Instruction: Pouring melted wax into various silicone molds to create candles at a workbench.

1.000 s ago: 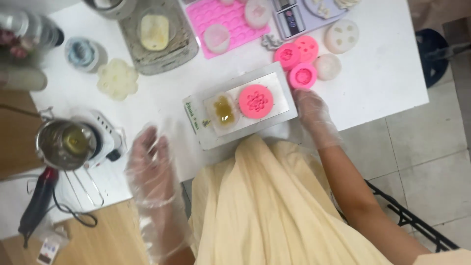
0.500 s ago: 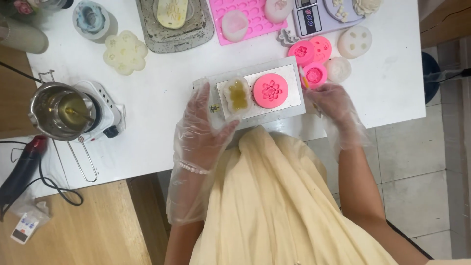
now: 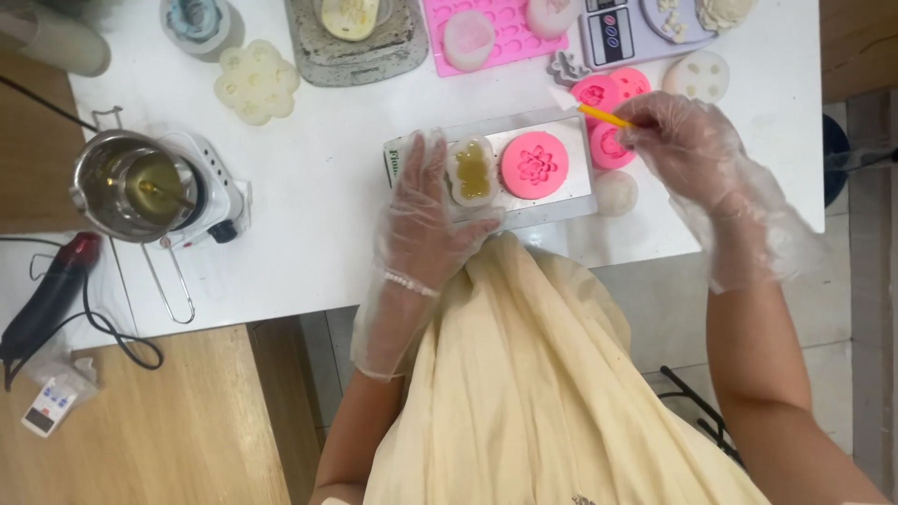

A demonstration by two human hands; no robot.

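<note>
1. The white desk (image 3: pixel 337 187) is carrying everything, stretching out well beyond the fingers of both gloved hands.
2. The metal pot (image 3: pixel 126 182) on its small white heater is sitting far out past the left fingers, holding what looks like yellowish melted liquid; I judge the melting to be done.
3. The grey tray (image 3: pixel 571 182) is lying directly under and ahead of the left fingers, carrying two moulds side by side.
4. The left hand (image 3: pixel 426 220) is resting flat on the tray's near-left end, fingers spread and pinching nothing, seemingly steadying it.
5. The right hand (image 3: pixel 692 140) is hovering just beyond the tray's right end, its fingers pressed together and pinching a thin orange stick (image 3: pixel 603 116).
6. The round pink mould (image 3: pixel 534 165) is sitting on the tray between the two sets of fingers; whether it is filled I cannot tell.
7. The clear mould (image 3: pixel 472 171) is lying just beside the left fingertips, already holding yellowish filling, so that pour looks finished.
8. The small pink moulds (image 3: pixel 608 145) are lying off the tray, right under the stick's end near the right fingers; these appear to be the part left to work on.
</note>
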